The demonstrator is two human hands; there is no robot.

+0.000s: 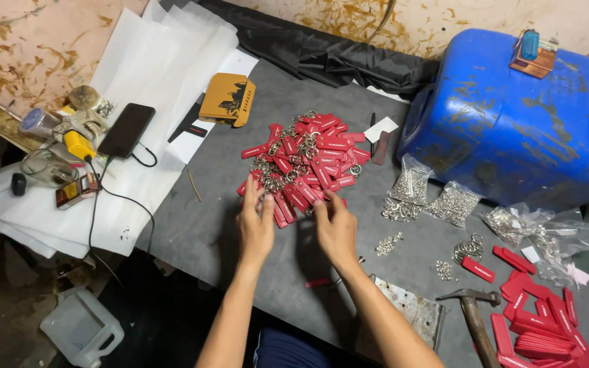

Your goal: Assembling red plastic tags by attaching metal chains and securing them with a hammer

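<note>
Left hand (256,221) and right hand (335,225), fingers loosely open and gripping nothing, touched the near edge of the red key-tag pile (306,163) on the worktop (206,225); a careless sweep risked scattering tags.

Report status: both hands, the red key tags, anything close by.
Left hand and right hand, fingers at near edge of red key tag pile. Grip unclear. Ring bags and hammer to the right, apart.

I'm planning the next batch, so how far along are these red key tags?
Done: a heap of red tags with rings lies mid-table. In hand: the left hand and right hand touch the heap's near edge. Left: bare red tags stacked at right, and bags of metal rings hold many more.
</note>
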